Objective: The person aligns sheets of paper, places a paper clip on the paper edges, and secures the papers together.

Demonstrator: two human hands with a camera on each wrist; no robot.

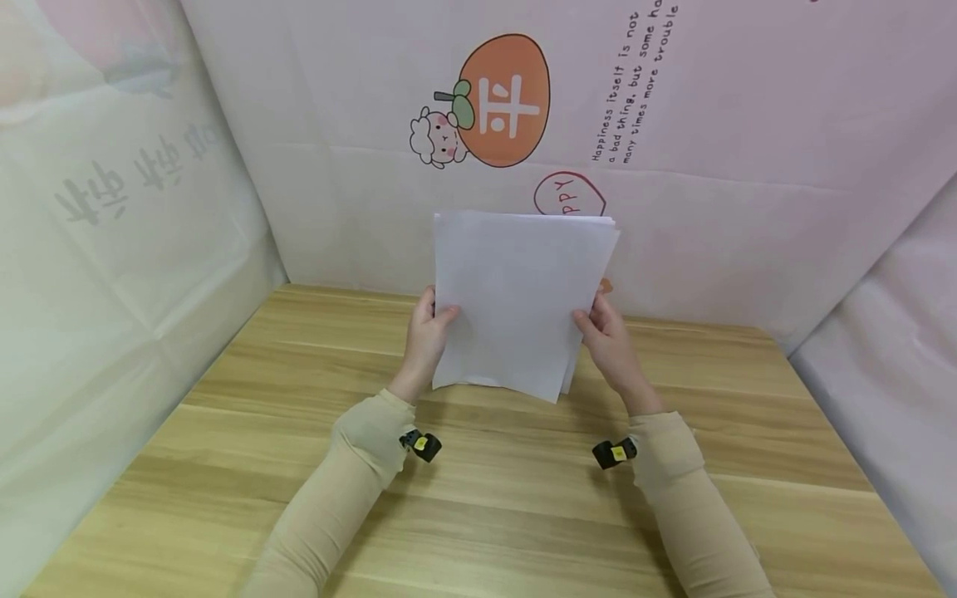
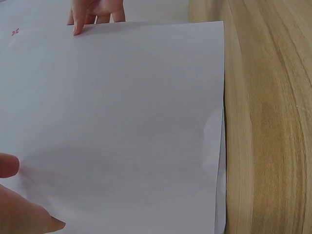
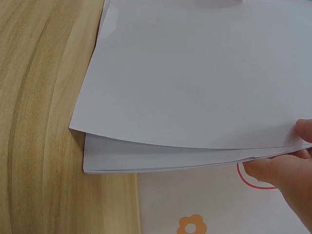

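Taking the stack of paper [image 1: 519, 282] as my clock's centre, I have it held up near the far side of the table [image 1: 493, 490], one face towards me. The left hand [image 1: 426, 339] pinches its edge between eight and nine o'clock; the right hand [image 1: 609, 340] pinches the opposite edge between three and four, thumb in front and fingers behind.

My worry is the front sheet [image 3: 195, 87]: it sits skewed, its lower corner jutting out between five and six o'clock, with a gap before the sheets behind [image 3: 126, 152]. If the right thumb eased off, I'd expect it to slip or fan out, smooth paper giving little friction. Pushing the hands together could bow the stack, and knocking that stray corner on the table could crease it. I cannot tell whether the lower edge touches the wood.

The paper is plain white, thin, matt and rectangular, slightly wavy along the bottom. The table is pale yellow wood grain with brown streaks, flat and smooth-looking. At twelve o'clock a faintly creased white cloth [image 1: 359, 216] hangs, printed with a rounded orange [image 1: 516, 149]. The beige left sleeve [image 1: 321, 507] at seven and right sleeve [image 1: 703, 523] at five look soft and bunched.
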